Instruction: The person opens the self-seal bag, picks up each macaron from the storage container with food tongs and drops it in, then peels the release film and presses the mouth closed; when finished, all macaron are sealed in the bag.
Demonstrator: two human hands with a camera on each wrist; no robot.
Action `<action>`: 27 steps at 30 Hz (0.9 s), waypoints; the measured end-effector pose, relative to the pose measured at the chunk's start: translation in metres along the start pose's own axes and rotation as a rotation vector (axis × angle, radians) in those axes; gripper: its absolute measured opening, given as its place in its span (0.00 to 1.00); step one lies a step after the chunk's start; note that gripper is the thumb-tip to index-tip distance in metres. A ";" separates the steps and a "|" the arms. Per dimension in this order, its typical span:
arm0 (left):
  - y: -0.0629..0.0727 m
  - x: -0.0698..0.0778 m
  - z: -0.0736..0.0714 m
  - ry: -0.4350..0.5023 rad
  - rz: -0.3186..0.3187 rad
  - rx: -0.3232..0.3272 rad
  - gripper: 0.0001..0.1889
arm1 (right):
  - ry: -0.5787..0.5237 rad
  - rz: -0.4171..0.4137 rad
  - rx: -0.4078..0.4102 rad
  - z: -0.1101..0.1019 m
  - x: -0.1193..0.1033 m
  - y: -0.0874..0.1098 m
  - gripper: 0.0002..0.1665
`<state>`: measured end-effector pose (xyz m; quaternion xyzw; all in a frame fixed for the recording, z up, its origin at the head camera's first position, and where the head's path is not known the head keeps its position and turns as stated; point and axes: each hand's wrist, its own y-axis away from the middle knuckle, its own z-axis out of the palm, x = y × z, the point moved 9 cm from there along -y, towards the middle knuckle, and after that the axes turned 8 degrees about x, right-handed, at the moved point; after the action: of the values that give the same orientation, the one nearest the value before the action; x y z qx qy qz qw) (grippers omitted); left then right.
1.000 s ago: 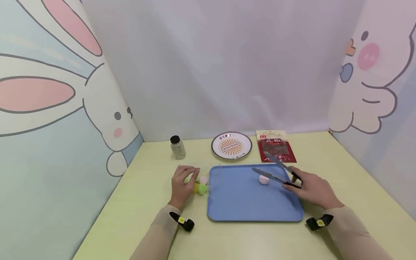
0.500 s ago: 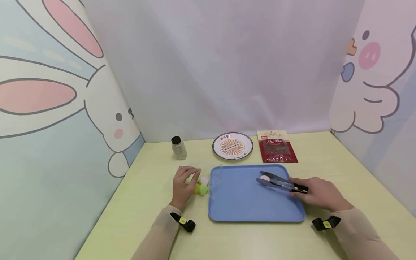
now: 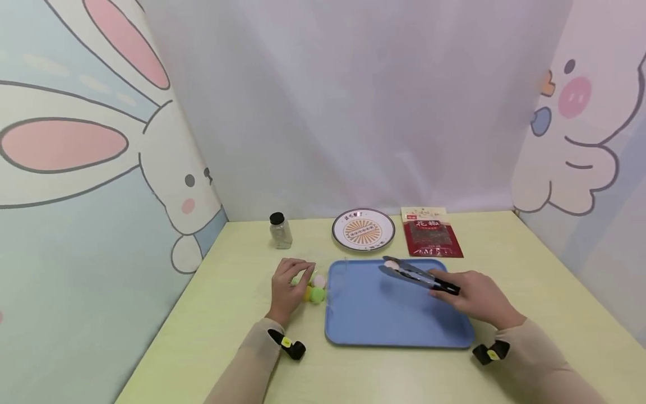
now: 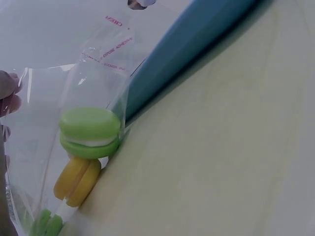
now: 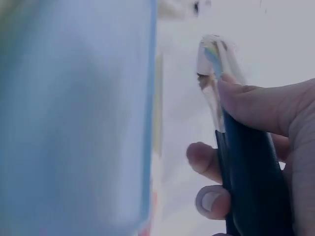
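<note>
Above 1 tray [image 3: 383,328], the right hand [image 3: 479,297] grips tongs [image 3: 421,276] holding 1 macaron [image 3: 391,264].

Behind the left fingers [image 3: 289,268], past the wrist, runs a plain beige left sleeve [image 3: 244,362]. Near its cuff sits a black left strap [image 3: 275,336] bearing a yellow tag [image 3: 286,341], its dark marking too small to read, and a black block [image 3: 298,350] on the inner side. Behind the right fingers [image 3: 441,274], the lightly creased right sleeve [image 3: 542,359] matches in beige, with another black strap [image 3: 501,348], yellow label [image 3: 493,354] and dark block [image 3: 481,353].
</note>
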<state>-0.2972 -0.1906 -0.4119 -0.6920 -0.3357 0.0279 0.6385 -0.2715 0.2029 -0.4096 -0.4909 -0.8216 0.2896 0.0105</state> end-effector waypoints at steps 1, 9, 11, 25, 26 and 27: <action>0.002 -0.001 0.001 -0.001 -0.004 -0.003 0.07 | -0.015 -0.023 -0.008 0.004 -0.009 -0.004 0.28; 0.010 0.000 0.002 0.008 -0.006 0.007 0.07 | -0.109 -0.207 -0.113 0.051 -0.083 -0.047 0.26; 0.009 0.002 0.002 0.010 -0.007 0.002 0.07 | -0.101 -0.209 -0.151 0.066 -0.092 -0.055 0.26; 0.000 0.009 -0.003 0.037 0.068 0.053 0.10 | -0.138 -0.263 -0.123 0.113 -0.148 -0.092 0.25; -0.001 0.008 -0.003 0.036 0.072 0.056 0.10 | -0.140 -0.263 -0.126 0.115 -0.148 -0.093 0.25; -0.003 0.009 -0.004 0.035 0.078 0.060 0.09 | -0.139 -0.262 -0.129 0.116 -0.148 -0.093 0.25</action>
<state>-0.2896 -0.1895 -0.4054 -0.6853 -0.2962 0.0505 0.6634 -0.3045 -0.0045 -0.4214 -0.3578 -0.8943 0.2657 -0.0399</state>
